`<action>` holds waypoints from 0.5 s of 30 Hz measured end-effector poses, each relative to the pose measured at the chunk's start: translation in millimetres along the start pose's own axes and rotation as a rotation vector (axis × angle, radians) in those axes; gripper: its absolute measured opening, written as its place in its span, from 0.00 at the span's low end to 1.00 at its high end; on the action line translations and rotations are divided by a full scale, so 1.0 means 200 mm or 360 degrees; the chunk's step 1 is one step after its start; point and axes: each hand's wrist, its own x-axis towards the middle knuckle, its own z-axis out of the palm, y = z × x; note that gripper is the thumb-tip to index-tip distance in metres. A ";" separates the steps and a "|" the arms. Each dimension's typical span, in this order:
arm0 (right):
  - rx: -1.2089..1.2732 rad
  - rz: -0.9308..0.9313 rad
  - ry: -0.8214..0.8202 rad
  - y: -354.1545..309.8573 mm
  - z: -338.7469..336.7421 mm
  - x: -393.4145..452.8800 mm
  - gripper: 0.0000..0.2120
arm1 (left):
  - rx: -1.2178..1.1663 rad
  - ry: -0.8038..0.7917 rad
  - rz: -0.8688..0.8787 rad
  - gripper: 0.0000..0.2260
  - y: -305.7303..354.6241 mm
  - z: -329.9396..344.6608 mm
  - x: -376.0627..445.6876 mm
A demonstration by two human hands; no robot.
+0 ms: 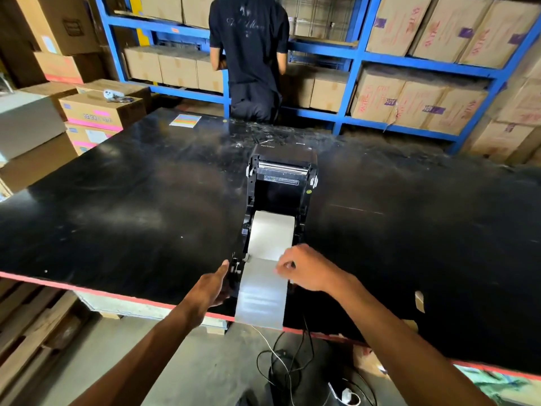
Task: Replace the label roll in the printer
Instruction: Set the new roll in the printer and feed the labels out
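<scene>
At the printer (279,197), right hand (307,268) pinches the label strip (262,291); left hand (212,285), open, touches its side

Left hand (215,284) flat, right hand (304,268) pinching (fingers curled).

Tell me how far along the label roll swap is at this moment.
Done: the printer lid is open and a white label roll sits in its bay. In hand: the right hand lies on the label strip drawn out over the table edge; the left hand rests at the printer's side. Left: closing the lid.
</scene>
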 end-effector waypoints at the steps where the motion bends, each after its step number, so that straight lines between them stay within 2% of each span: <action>1: 0.0022 0.0006 0.0183 0.00 -0.09 0.07 0.09 | 0.0019 -0.0004 0.0005 0.22 0.01 -0.01 0.00; 4: -0.0136 -0.0100 0.0778 0.02 -0.34 0.29 0.08 | 0.0012 -0.0038 -0.0013 0.27 0.01 -0.03 0.02; 6: -0.0300 -0.0044 0.0971 0.04 -0.48 0.43 0.13 | 0.0058 -0.0052 -0.0020 0.30 0.01 -0.04 0.02; 9: -0.0503 0.0208 0.0798 0.08 -0.62 0.59 0.22 | 0.0145 -0.0007 -0.0001 0.28 0.02 -0.03 0.03; 12: -0.0593 0.0336 0.0602 0.14 -0.59 0.64 0.23 | 0.0174 0.0025 0.0018 0.28 0.02 -0.03 0.05; 13: -0.0573 0.0327 0.0650 0.15 -0.55 0.63 0.24 | 0.0180 0.0020 0.0014 0.28 0.02 -0.03 0.06; 15: -0.0518 0.0222 0.0924 0.17 -0.47 0.59 0.23 | 0.0193 0.0008 0.0013 0.28 0.02 -0.04 0.07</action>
